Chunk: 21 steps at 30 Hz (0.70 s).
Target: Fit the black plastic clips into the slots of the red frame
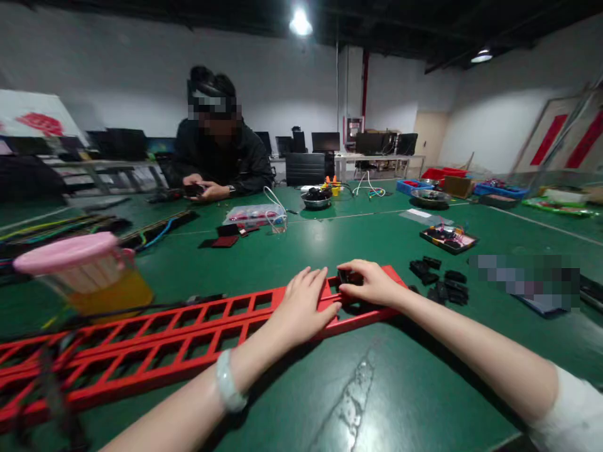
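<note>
A long red frame (188,329) with two rows of rectangular openings lies across the green table, running from the left edge to the middle. My left hand (304,304) rests flat on it near its right end, fingers stretched out. Close by, my right hand (370,282) pinches a small black block-shaped part (343,275) at one of the end openings. How far that part sits inside the opening is hidden by my fingers. To the right lies a loose pile of similar black parts (440,285).
A pink-lidded tub (70,251) and cables stand behind the frame at left. Across the table (306,242) a person (221,144) handles a dark object. Farther back are a clear plastic box (254,215), a metal bowl (316,199) and a tray of parts (448,238).
</note>
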Available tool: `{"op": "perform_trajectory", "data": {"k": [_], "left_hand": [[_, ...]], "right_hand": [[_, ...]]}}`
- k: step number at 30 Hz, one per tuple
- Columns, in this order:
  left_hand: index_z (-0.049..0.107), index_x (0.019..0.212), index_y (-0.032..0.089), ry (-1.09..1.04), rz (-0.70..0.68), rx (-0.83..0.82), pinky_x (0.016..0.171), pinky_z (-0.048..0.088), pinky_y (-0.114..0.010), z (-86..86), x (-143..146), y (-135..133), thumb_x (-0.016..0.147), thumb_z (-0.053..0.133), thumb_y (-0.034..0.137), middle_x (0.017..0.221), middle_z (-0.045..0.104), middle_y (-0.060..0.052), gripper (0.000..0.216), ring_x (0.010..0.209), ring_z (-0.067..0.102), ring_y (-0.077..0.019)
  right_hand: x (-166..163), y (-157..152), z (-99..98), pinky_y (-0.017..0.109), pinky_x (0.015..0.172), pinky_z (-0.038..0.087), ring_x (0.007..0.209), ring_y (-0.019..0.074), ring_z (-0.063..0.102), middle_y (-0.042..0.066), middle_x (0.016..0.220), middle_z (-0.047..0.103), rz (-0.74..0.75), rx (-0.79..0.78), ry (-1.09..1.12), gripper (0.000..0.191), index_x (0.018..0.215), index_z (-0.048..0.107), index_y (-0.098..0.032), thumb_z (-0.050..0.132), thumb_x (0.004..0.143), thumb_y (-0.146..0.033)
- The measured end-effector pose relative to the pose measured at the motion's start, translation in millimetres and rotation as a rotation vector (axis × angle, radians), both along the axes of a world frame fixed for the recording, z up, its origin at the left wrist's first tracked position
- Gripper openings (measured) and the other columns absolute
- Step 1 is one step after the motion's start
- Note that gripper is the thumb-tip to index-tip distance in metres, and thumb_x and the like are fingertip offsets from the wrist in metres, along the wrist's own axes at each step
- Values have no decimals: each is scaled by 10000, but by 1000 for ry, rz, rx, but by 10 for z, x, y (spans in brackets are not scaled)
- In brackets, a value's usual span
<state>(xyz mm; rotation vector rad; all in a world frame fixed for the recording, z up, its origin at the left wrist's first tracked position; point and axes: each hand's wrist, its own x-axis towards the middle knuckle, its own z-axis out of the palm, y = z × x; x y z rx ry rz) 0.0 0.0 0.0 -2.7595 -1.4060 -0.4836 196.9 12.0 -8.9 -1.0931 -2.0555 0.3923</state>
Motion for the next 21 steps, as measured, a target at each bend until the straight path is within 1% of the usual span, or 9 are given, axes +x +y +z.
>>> {"op": "perform_trajectory", "data": {"k": [4, 7, 9, 15, 21], "left_hand": [[412, 1246, 141, 3, -54, -10, 1012, 255, -418, 16, -3, 29, 792, 424, 507, 1268, 449, -109, 584, 1223, 315, -277], [452, 1206, 152, 8, -73, -10, 995, 274, -419, 45, 6, 12, 802, 417, 494, 1238, 476, -108, 530, 1174, 379, -265], [452, 1201, 157, 5, -79, -8, 982, 289, -418, 64, 13, -8, 807, 415, 488, 1228, 483, -105, 516, 1141, 410, -256], [457, 1189, 167, 1, -89, -1, 967, 305, -404, 82, 17, -18, 812, 414, 481, 1213, 493, -95, 492, 1116, 431, -245], [446, 1200, 177, -5, -98, -10, 962, 313, -394, 90, 24, 16, 807, 429, 467, 1223, 489, -91, 489, 1130, 426, -240]], "right_hand": [[-11, 15, 5, 300, 741, 441, 831, 165, 570, 68, 938, 644, 10, -9, 4, 391, 1039, 606, -170, 639, 685, -334], [-5, 38, 0, 302, 745, 447, 841, 166, 576, 66, 960, 639, -2, -76, 52, 403, 1033, 606, -180, 646, 675, -360], [0, 54, -6, 300, 745, 447, 841, 163, 575, 63, 965, 635, -5, -94, 68, 406, 1031, 604, -182, 648, 673, -368], [6, 65, -7, 269, 678, 446, 756, 138, 557, 58, 900, 616, 19, -40, 29, 391, 1023, 605, -167, 651, 681, -351], [19, 64, 5, 295, 768, 427, 871, 158, 555, 63, 968, 624, 45, 5, -14, 385, 1051, 589, -178, 634, 706, -343]]}}
